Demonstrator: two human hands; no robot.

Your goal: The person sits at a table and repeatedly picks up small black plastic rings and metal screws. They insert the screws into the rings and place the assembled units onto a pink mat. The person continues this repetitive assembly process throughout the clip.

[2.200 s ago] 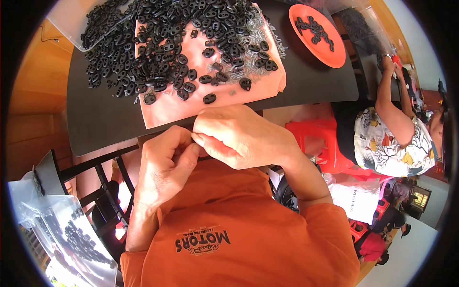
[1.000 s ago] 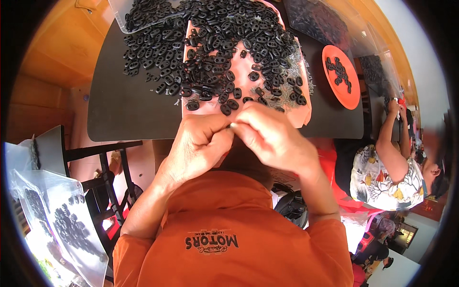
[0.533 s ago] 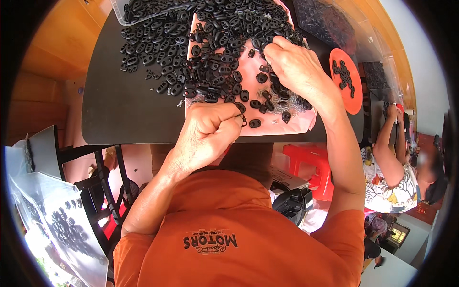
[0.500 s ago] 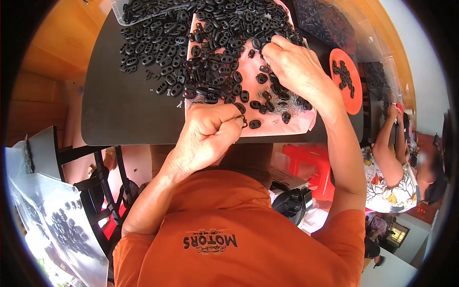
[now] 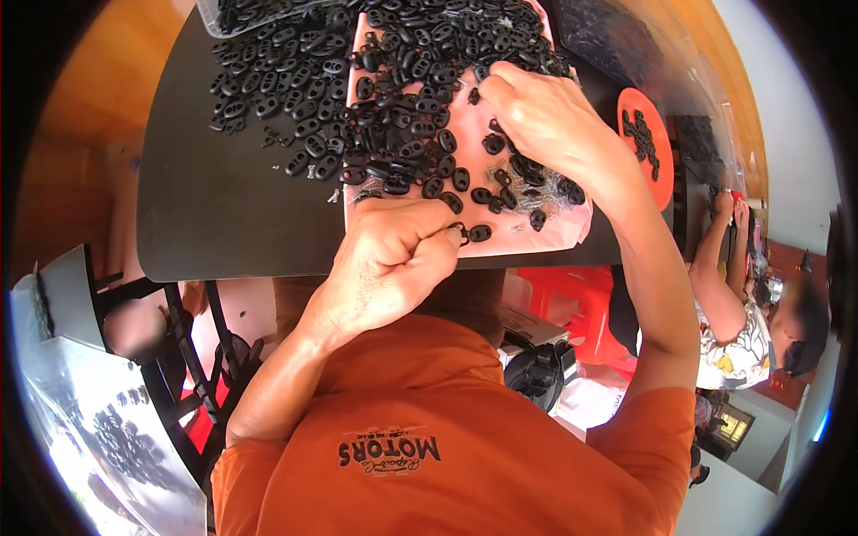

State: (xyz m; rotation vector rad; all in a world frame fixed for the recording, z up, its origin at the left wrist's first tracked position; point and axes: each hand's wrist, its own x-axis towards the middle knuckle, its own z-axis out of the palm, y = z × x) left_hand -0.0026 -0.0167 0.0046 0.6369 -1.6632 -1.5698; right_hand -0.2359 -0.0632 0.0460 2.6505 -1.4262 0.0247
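Near the table's front edge, my left hand (image 5: 389, 255) is closed in a pinch on a small black plastic piece with a loop (image 5: 461, 234). My right hand (image 5: 541, 116) is curled with its fingertips down among the black parts farther back; its fingers hide what they hold, if anything. Two-hole black cord locks (image 5: 420, 125) are heaped between and beyond my hands on a pink sheet (image 5: 527, 239). A single cord lock (image 5: 480, 233) lies just right of my left fingertips. Small metal springs (image 5: 541, 201) lie in a pile below my right wrist.
More cord locks (image 5: 268, 76) spread over the dark table (image 5: 214, 205). A clear tub (image 5: 214, 20) stands at the far left. On the right sits an orange-red plate (image 5: 661, 183) with small black pieces. A red stool (image 5: 572, 308) is below the table; another person (image 5: 728, 304) sits at right.
The view has shifted slightly. My right hand has moved a little left over the parts. My left hand keeps its pinch on the black piece.
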